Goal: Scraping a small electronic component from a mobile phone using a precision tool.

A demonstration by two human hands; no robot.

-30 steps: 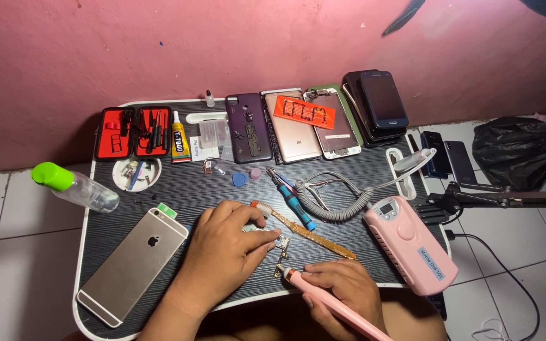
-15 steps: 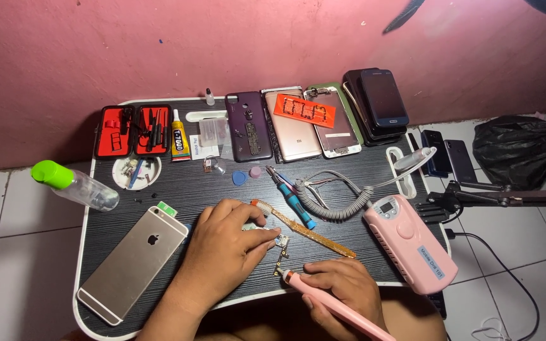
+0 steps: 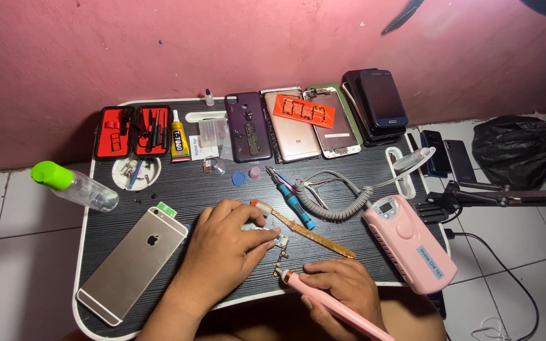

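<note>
I see a small flat circuit part with a thin gold flex strip [image 3: 280, 247] lying near the front edge of the black striped lap table [image 3: 184, 189] — my left hand [image 3: 225, 256] presses on it with curled fingers. My right hand [image 3: 339, 293] is closed around a slim pink rotary pen [image 3: 333, 304], tip just beside the part. A gold smartphone [image 3: 131, 265] lies face down to the left.
</note>
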